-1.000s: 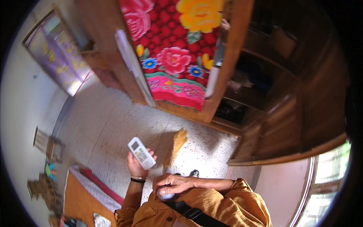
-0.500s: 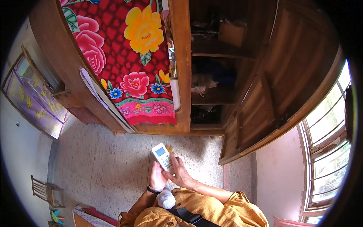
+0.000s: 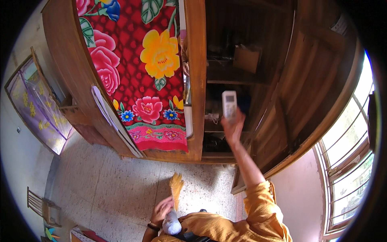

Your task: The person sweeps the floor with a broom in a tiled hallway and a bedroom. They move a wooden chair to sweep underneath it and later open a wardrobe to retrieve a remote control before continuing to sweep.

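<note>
My right hand (image 3: pixel 234 126) reaches forward, closed around the lower part of a white remote control (image 3: pixel 229 104) with a small grey screen. It is held upright before the dark shelves of the wooden cupboard (image 3: pixel 195 133). Low in the middle, my left hand (image 3: pixel 162 209) has its fingers curled on a short hand broom, with yellow bristles (image 3: pixel 176 188) pointing away from me. The broom's thick whitish handle end (image 3: pixel 172 225) lies close to my body. My left fingers partly cover where bristles and handle meet.
The cupboard door (image 3: pixel 310 92) stands swung out at the right, beside a barred window (image 3: pixel 350 169). A red flowered cloth (image 3: pixel 133 76) hangs over the cupboard's left part. A cardboard box (image 3: pixel 246 59) sits on a shelf. At the lower left stands a wooden chair (image 3: pixel 50 209).
My right hand has lifted the remote control away from my left hand, forward and right to the open shelves. My left hand has let go of the remote and moved down to the broom.
</note>
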A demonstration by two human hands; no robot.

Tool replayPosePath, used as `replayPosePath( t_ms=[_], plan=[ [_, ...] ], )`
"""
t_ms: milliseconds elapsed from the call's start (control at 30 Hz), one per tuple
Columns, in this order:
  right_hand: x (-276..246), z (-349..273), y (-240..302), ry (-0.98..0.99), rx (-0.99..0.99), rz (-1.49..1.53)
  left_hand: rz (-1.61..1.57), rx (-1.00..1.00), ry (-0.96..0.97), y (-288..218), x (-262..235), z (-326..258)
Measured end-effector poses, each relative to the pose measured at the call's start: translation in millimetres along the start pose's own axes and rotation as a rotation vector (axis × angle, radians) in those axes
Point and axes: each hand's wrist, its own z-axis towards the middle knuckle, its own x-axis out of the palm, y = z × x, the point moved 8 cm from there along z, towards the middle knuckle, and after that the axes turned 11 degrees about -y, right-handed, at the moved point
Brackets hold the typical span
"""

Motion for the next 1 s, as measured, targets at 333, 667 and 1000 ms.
replayPosePath(
  t_ms=[333, 667, 1000],
  plan=[
    [89.0, 158.3, -69.8, 0.341, -0.433, -0.286, 0.959, 0.874, -0.167, 3.8, -2.6, -34.8],
    [110.8, 201.7, -110.8, 0.602, -0.184, -0.217, 0.713, 0.654, -0.166, 4.1, 3.9, -31.8],
    [27.6, -13.5, -28.1, -0.038, -0.229, 0.080, -0.509, -0.387, -0.013, 80.2, 6.2, -6.9]
  ],
)
